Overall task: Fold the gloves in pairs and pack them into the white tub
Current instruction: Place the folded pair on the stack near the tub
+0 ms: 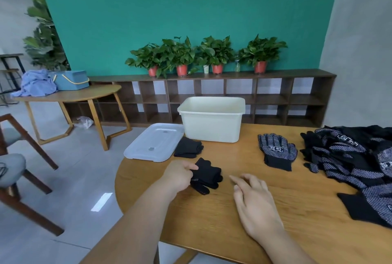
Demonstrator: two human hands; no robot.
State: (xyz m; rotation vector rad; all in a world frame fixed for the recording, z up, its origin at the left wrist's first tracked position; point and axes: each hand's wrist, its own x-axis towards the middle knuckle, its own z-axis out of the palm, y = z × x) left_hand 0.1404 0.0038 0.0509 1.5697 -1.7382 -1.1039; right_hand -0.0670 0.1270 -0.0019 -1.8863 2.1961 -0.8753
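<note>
Wooden table [212,210], teal wall [169,9], potted plants [214,55]

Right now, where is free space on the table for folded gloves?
Bare wood lies between the white tub, the flat glove pair and the right hand; more along the near table edge. Crowded: the glove pile at right, the lid and folded pair at left.

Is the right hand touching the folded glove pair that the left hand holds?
Apart. The head view shows bare table between the right hand and the folded glove pair, which only the left hand grips.
</note>
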